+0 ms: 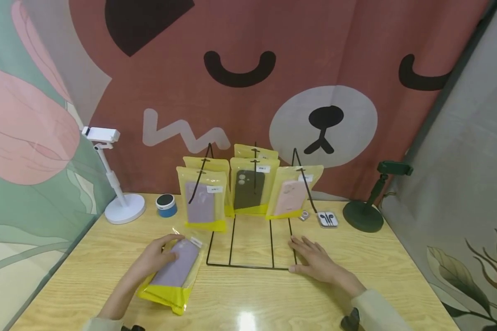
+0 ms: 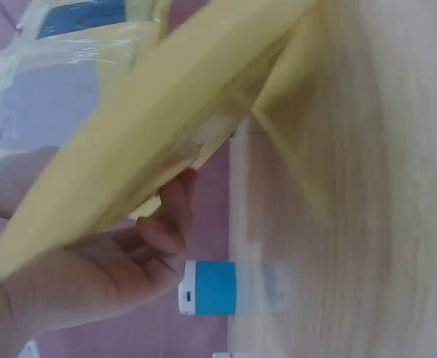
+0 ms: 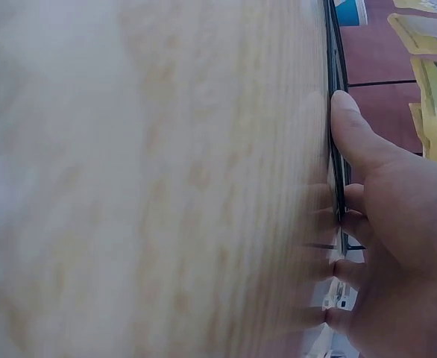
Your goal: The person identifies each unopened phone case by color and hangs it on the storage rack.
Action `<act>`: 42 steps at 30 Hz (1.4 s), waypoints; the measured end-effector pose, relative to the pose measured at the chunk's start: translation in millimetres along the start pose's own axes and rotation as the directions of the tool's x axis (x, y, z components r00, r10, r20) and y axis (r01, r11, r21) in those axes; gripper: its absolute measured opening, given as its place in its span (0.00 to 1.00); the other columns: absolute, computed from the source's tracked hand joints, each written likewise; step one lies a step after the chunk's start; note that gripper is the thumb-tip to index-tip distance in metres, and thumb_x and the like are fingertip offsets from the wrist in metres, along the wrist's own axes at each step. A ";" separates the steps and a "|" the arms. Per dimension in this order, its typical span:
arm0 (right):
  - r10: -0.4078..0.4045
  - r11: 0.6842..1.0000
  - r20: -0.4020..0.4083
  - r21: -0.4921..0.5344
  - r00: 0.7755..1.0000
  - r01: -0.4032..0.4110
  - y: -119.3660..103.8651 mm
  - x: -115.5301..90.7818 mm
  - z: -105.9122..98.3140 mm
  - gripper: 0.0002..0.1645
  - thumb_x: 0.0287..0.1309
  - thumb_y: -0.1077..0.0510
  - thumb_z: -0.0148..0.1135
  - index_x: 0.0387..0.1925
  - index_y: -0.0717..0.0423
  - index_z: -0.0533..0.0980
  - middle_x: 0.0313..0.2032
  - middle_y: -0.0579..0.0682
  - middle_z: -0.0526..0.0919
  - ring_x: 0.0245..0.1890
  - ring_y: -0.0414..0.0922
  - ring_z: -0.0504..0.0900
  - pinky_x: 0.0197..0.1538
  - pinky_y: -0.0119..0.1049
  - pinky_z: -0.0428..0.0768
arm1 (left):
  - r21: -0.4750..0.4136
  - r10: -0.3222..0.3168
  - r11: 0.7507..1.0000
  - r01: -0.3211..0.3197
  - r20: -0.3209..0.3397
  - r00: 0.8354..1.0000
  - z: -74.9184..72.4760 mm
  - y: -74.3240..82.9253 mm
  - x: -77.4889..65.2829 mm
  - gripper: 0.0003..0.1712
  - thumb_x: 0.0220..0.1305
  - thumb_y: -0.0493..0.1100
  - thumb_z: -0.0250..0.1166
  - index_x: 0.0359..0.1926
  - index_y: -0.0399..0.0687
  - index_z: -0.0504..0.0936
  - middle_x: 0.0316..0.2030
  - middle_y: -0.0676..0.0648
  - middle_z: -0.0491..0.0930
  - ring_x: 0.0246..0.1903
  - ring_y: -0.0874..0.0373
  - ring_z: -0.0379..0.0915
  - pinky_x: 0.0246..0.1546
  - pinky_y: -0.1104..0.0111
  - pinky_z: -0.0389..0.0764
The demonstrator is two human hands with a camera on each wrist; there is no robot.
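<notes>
My left hand (image 1: 155, 257) grips a packaged lilac phone case (image 1: 181, 262) by its left edge, in a clear bag with a yellow bottom. In the left wrist view the bag (image 2: 151, 104) is seen from its yellow end, with the fingers curled round it. A black wire display rack (image 1: 252, 266) stands on the table with bagged phone cases on its hooks: lilac (image 1: 200, 202), dark (image 1: 249, 188) and pink (image 1: 291, 197) in front, others behind. My right hand (image 1: 320, 263), fingers spread, rests at the rack's right front corner; its thumb touches the wire in the right wrist view.
At the back left stand a white phone stand (image 1: 125, 209) and a blue-and-white round device (image 1: 166, 206). To the rack's right lie boxed earphones (image 1: 327, 219), a small metal item (image 1: 304, 215) and a dark green stand (image 1: 363, 216). A patterned curtain (image 1: 240, 110) hangs behind.
</notes>
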State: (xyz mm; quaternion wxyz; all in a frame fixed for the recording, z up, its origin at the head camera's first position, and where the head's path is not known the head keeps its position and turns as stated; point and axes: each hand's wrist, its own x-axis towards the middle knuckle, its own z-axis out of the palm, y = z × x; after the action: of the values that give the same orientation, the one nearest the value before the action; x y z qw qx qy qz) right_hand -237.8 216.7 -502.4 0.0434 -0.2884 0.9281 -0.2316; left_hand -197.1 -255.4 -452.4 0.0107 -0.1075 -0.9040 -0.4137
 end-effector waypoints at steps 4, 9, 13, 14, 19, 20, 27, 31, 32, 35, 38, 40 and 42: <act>0.007 1.000 0.001 0.003 1.000 -0.007 0.2 0.3 0.2 0.48 0.59 0.34 0.57 0.70 0.59 0.61 0.72 0.58 0.57 0.71 0.65 0.49 0.66 0.70 0.45 | 0.009 0.070 0.998 -0.070 0.028 0.997 -9.5 5.0 -10.7 0.20 0.60 0.31 0.64 0.54 0.41 0.81 0.53 0.39 0.79 0.46 0.51 0.71 0.44 0.64 0.75; 0.016 1.000 0.005 0.003 1.000 -0.016 0.8 0.8 1.0 0.48 0.59 0.33 0.57 0.70 0.58 0.61 0.72 0.58 0.56 0.71 0.64 0.48 0.66 0.69 0.45 | 0.002 0.133 0.991 -0.134 0.143 0.981 -19.4 12.6 -25.0 0.20 0.61 0.35 0.65 0.55 0.46 0.81 0.53 0.44 0.80 0.44 0.60 0.70 0.36 0.72 0.72; 0.017 1.000 0.002 0.006 1.000 -0.017 0.7 0.2 1.5 0.48 0.59 0.34 0.58 0.70 0.59 0.61 0.72 0.58 0.57 0.71 0.65 0.49 0.66 0.70 0.45 | -0.066 0.212 0.977 -0.202 0.225 0.951 -24.1 19.8 -32.4 0.23 0.63 0.36 0.64 0.60 0.51 0.77 0.54 0.48 0.79 0.39 0.65 0.70 0.33 0.72 0.73; 0.016 1.000 0.000 0.004 1.000 -0.016 0.7 0.1 1.3 0.48 0.59 0.34 0.58 0.70 0.59 0.61 0.72 0.58 0.57 0.71 0.65 0.49 0.66 0.70 0.45 | -0.094 0.235 0.971 -0.218 0.242 0.941 -24.7 21.7 -33.6 0.25 0.64 0.36 0.63 0.62 0.51 0.76 0.55 0.48 0.78 0.37 0.65 0.70 0.32 0.72 0.75; 0.010 1.000 0.001 0.003 1.000 -0.010 -0.5 -0.8 0.0 0.47 0.59 0.35 0.58 0.70 0.60 0.61 0.72 0.59 0.57 0.71 0.66 0.49 0.65 0.71 0.45 | -0.212 0.354 0.930 -0.299 0.306 0.884 -26.4 32.7 -38.8 0.27 0.67 0.37 0.60 0.67 0.50 0.70 0.61 0.47 0.74 0.41 0.63 0.73 0.35 0.70 0.80; 0.010 1.000 0.003 0.006 1.000 -0.010 -0.8 -0.9 -0.1 0.47 0.59 0.35 0.59 0.70 0.60 0.61 0.72 0.59 0.57 0.71 0.66 0.49 0.65 0.71 0.45 | -0.218 0.375 0.922 -0.319 0.302 0.876 -26.3 35.6 -39.4 0.27 0.68 0.38 0.59 0.67 0.50 0.70 0.62 0.48 0.73 0.45 0.63 0.71 0.35 0.71 0.80; 0.011 1.000 0.005 0.012 1.000 -0.011 -1.9 -0.5 -0.7 0.48 0.59 0.34 0.58 0.70 0.60 0.61 0.72 0.59 0.57 0.71 0.65 0.49 0.66 0.70 0.44 | -0.171 0.467 0.881 -0.442 0.154 0.871 -28.4 61.1 -41.8 0.24 0.66 0.37 0.61 0.63 0.51 0.76 0.60 0.52 0.76 0.53 0.63 0.72 0.48 0.74 0.76; 0.012 1.000 0.008 0.007 1.000 -0.012 -1.5 -0.1 -0.2 0.48 0.59 0.34 0.58 0.70 0.59 0.61 0.72 0.58 0.57 0.71 0.65 0.49 0.66 0.70 0.45 | -0.141 0.496 0.865 -0.482 0.082 0.865 -31.7 70.7 -43.6 0.25 0.63 0.34 0.63 0.62 0.51 0.77 0.56 0.52 0.79 0.48 0.63 0.74 0.42 0.71 0.78; 0.011 1.000 0.009 0.006 1.000 -0.011 -1.5 0.0 0.0 0.48 0.59 0.34 0.58 0.70 0.59 0.61 0.72 0.58 0.57 0.71 0.65 0.49 0.66 0.70 0.45 | -0.144 0.503 0.860 -0.490 0.075 0.861 -32.8 72.4 -44.2 0.25 0.63 0.33 0.63 0.61 0.50 0.77 0.56 0.52 0.79 0.47 0.63 0.75 0.41 0.71 0.78; 0.007 1.000 0.010 0.005 1.000 -0.007 -1.3 0.1 0.5 0.48 0.59 0.34 0.58 0.70 0.59 0.61 0.72 0.59 0.57 0.71 0.65 0.49 0.66 0.70 0.45 | -0.164 0.528 0.843 -0.513 0.062 0.847 -35.9 76.9 -46.5 0.27 0.61 0.30 0.64 0.61 0.49 0.77 0.54 0.51 0.79 0.45 0.62 0.75 0.39 0.71 0.79; 0.005 1.000 0.006 0.004 1.000 -0.005 -1.2 -0.1 0.2 0.48 0.59 0.34 0.58 0.70 0.60 0.61 0.72 0.59 0.57 0.71 0.66 0.49 0.65 0.70 0.45 | -0.165 0.565 0.815 -0.555 0.021 0.825 -38.6 81.7 -47.7 0.28 0.58 0.28 0.65 0.60 0.46 0.77 0.53 0.51 0.80 0.44 0.62 0.75 0.39 0.71 0.79; 0.004 1.000 0.002 0.003 1.000 -0.004 -1.1 -0.3 -0.1 0.48 0.59 0.34 0.58 0.70 0.60 0.61 0.72 0.59 0.57 0.71 0.66 0.49 0.65 0.70 0.45 | -0.168 0.580 0.801 -0.575 -0.024 0.814 -39.8 84.4 -47.8 0.30 0.56 0.25 0.66 0.60 0.45 0.78 0.52 0.51 0.80 0.44 0.63 0.75 0.39 0.73 0.79; 0.004 1.000 0.002 0.005 1.000 -0.004 -1.1 -0.4 -0.2 0.48 0.59 0.34 0.58 0.70 0.60 0.61 0.72 0.59 0.57 0.71 0.66 0.49 0.65 0.70 0.45 | -0.186 0.599 0.777 -0.601 -0.073 0.797 -40.9 86.2 -47.1 0.31 0.54 0.22 0.65 0.60 0.41 0.77 0.52 0.49 0.80 0.43 0.63 0.74 0.38 0.74 0.79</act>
State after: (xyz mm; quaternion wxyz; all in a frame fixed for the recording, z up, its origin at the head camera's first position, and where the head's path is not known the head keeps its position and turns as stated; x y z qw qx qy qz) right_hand -237.0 216.2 -501.8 0.0454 -0.2865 0.9281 -0.2334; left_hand -136.4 -240.1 -366.3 0.1354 -0.3880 -0.7765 -0.4776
